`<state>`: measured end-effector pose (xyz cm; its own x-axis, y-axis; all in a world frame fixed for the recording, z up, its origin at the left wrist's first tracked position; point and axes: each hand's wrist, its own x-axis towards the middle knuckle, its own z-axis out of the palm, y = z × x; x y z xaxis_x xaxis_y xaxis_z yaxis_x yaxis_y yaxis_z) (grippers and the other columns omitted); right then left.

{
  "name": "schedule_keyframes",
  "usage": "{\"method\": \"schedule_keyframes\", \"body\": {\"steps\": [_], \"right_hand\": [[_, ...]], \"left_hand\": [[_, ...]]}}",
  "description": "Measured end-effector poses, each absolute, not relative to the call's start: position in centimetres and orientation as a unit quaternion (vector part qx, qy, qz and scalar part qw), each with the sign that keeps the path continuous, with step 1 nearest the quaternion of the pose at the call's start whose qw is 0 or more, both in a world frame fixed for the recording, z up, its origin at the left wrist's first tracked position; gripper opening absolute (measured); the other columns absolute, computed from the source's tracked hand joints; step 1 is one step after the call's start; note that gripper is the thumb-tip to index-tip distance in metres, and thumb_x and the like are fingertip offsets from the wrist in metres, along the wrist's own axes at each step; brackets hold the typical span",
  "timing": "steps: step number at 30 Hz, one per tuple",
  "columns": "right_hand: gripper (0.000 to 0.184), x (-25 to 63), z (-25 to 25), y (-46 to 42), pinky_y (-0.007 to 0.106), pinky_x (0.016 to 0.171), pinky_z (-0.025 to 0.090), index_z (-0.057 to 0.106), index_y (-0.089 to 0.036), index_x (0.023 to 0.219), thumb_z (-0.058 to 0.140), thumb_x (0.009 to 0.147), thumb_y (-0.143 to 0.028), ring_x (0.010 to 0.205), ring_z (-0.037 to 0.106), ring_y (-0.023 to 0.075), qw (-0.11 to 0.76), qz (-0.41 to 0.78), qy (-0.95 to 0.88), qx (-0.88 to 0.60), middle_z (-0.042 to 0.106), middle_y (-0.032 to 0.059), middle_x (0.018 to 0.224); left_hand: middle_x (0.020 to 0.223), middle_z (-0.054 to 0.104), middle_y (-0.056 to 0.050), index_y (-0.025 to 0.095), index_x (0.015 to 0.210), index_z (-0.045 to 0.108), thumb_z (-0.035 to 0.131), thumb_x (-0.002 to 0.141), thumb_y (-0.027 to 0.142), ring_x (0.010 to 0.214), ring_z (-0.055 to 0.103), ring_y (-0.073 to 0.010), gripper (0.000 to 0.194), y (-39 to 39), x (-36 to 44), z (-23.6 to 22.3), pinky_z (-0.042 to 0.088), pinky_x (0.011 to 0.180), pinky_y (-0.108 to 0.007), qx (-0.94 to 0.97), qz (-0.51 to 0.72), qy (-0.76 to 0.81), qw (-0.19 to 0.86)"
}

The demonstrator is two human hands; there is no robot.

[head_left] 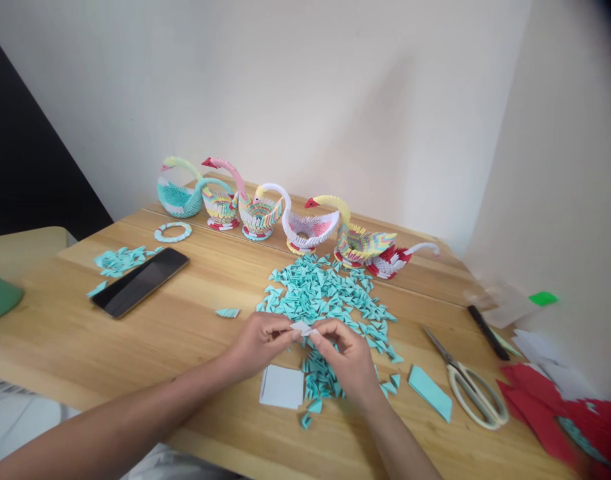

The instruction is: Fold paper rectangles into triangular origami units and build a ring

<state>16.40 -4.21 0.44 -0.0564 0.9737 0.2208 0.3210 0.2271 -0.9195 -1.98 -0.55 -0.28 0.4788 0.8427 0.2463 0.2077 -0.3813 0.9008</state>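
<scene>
A small folded piece of white paper is pinched between my two hands, above the middle of the table. My left hand grips its left side with thumb and fingertips. On its right side, my right hand holds it the same way. Just below my left hand lies a stack of white paper squares. A large heap of folded turquoise paper triangles spreads behind and under my hands. More turquoise triangles lie between my forearms.
Several folded-paper swans stand along the back, beside a paper ring. To the left lie a phone and a small turquoise pile. Scissors, turquoise paper strips and red paper lie on the right.
</scene>
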Motion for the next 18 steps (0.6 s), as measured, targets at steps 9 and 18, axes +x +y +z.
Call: {"method": "schedule_keyframes", "body": {"steps": [9,18], "right_hand": [[0.019,16.32,0.3,-4.12,0.025,0.061,0.043,0.059,-0.019,0.069,0.064,0.079,-0.034,0.065,0.054,0.0136,0.474,0.421,-0.581,-0.51,0.061,0.0003,0.07],[0.014,16.07,0.12,-4.31,0.026,0.067,0.046,0.057,-0.02,0.07,0.062,0.08,-0.027,0.072,0.059,0.0153,0.474,0.374,-0.618,-0.503,0.062,0.0011,0.075]], "left_hand": [[0.053,0.042,0.002,0.011,0.058,0.056,0.053,0.085,0.034,0.053,0.04,-0.0087,0.036,-0.72,-1.92,-0.41,0.027,0.051,-0.02,0.73,0.36,0.34,0.471],[0.056,0.056,0.0,0.009,0.067,0.066,0.066,0.072,0.046,0.051,0.049,-0.0098,0.038,-0.72,-1.45,-0.78,0.039,0.05,-0.02,0.612,0.341,0.365,0.613]]}}
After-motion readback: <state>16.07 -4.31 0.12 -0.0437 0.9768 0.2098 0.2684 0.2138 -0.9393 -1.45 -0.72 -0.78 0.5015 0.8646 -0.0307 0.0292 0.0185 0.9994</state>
